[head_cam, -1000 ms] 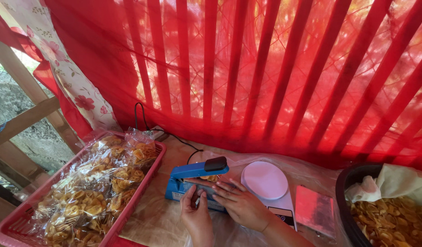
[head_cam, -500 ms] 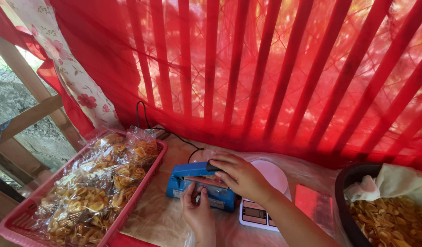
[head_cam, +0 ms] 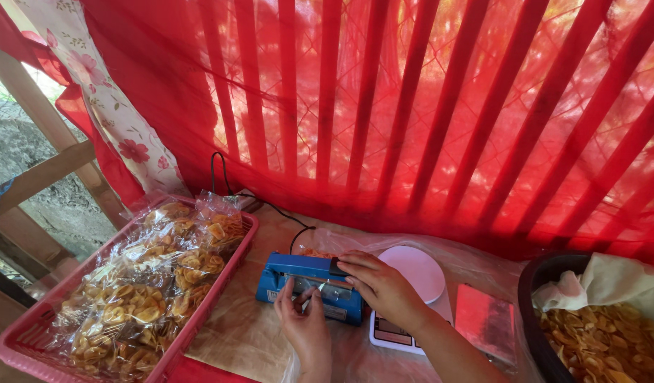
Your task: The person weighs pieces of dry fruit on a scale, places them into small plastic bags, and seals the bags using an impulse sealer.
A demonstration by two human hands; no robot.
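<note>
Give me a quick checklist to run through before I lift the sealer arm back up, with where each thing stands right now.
1. Right hand presses on the arm of the blue sealer: ok, the arm is down.
2. Left hand at the sealer's front, fingers on the clear bag edge: ok.
3. Bag mouth lying flat under the arm: cannot tell, the hands hide it.
4. Power cord runs from the sealer back along the red curtain: ok, though the plug end is hidden.
5. Room in the pink tray of packed chips for another bag: cannot tell, it looks nearly full.
6. White scale beside the sealer, with the bag's plastic lying over it: not ok.
</note>
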